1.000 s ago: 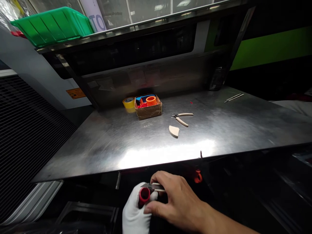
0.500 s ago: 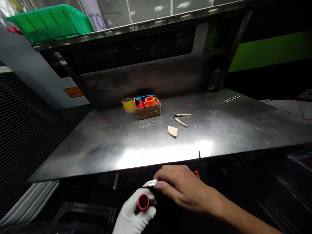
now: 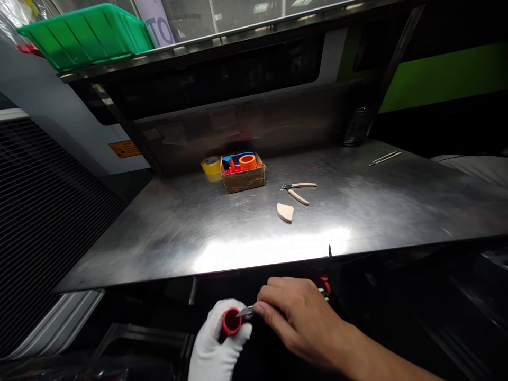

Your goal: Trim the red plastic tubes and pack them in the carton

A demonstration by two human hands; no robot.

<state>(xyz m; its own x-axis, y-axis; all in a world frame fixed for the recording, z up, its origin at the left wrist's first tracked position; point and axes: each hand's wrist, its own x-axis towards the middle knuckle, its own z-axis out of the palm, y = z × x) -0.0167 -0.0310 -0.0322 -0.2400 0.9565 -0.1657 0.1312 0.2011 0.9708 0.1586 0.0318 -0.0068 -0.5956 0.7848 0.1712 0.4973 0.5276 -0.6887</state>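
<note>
Wrapped around a hollow red cylinder (image 3: 231, 322), my left hand (image 3: 216, 338) wears a white glove and holds the open end facing up toward me. My bare right hand (image 3: 297, 312) grips a craft knife (image 3: 246, 311) between thumb and fingers. The pointed blade reaches to the rim of the red cylinder; whether it touches the rim I cannot tell. Most of the knife's handle is hidden in the hand. Both hands are in front of the bench's near edge.
On the metal bench (image 3: 166, 227) stand a cardboard box (image 3: 244, 181) of red and orange parts and yellow tape (image 3: 211, 165). Cutters (image 3: 297, 191), a beige wedge-shaped piece (image 3: 284, 212) and tweezers (image 3: 384, 159) lie there too. A green bin (image 3: 87, 39) sits on the shelf above.
The knife blade has come from above the gloved hand down to the cylinder's rim. The cylinder has tilted a little, and the view has shifted slightly.
</note>
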